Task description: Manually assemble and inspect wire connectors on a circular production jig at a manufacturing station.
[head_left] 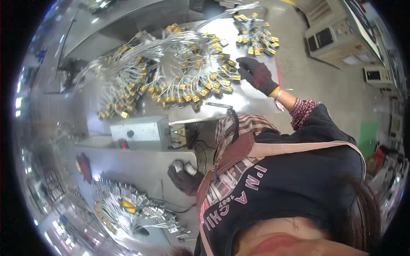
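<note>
My right hand (258, 77), in a dark knit glove, reaches over the right edge of a metal table with its fingers stretched and somewhat apart. Its fingertips are beside the rim of a large spread of white cables (160, 49) ending in yellow-and-black connectors (205, 87). I see nothing held in it. My left hand (185, 181), also gloved, is curled over the corner of the lower grey worktop (141, 164). Pale patches show at its fingertips; whether they are fingertip covers or small held pieces is unclear.
A smaller bunch of yellow-ended cables (256, 36) lies at the far right of the table. Between the worktops stands a grey control box (141, 133) with a knob and red display. More cables with silver connectors (136, 209) lie lower left. Machine cabinets (337, 34) stand right.
</note>
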